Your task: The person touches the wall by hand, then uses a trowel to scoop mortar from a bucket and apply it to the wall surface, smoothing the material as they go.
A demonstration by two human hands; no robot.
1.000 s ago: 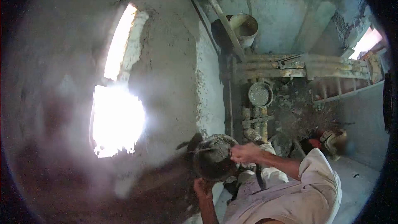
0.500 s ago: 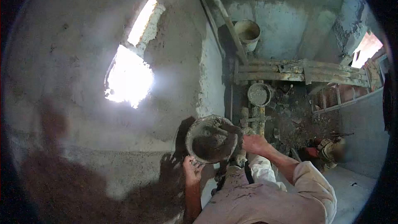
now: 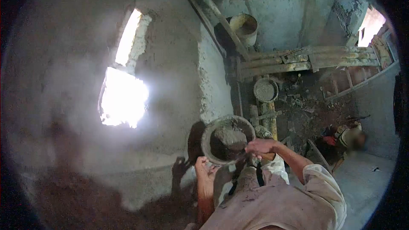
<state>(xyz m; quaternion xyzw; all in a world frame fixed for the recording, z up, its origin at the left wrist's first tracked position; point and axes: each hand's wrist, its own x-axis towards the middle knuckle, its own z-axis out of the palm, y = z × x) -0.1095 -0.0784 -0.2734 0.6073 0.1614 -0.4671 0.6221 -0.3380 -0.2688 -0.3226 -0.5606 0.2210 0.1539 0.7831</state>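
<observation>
A round, mortar-crusted basin [image 3: 205, 142] is held up in front of my body, close to the plastered wall. My left hand [image 3: 205, 171] grips its lower left rim with the fingers curled at the edge. On the opposite side, my right hand [image 3: 260, 146] is closed around the handle of a trowel [image 3: 269, 156]. The trowel's blade reaches into the basin and cannot be told apart from the grey mortar [image 3: 230, 138] there.
Wet grey wall [image 3: 170, 85] with a bright opening [image 3: 123, 98] stands to the left. Ahead are a second mortar basin [image 3: 266, 90], a bucket [image 3: 244, 27] and wooden poles [image 3: 281, 69]. Below right, another person [image 3: 351, 138] is near a ladder [image 3: 362, 81].
My right hand has moved left over the basin's rim, and the mortar inside now sits in a raised heap. The basin is slightly further right in view; the camera has shifted.
</observation>
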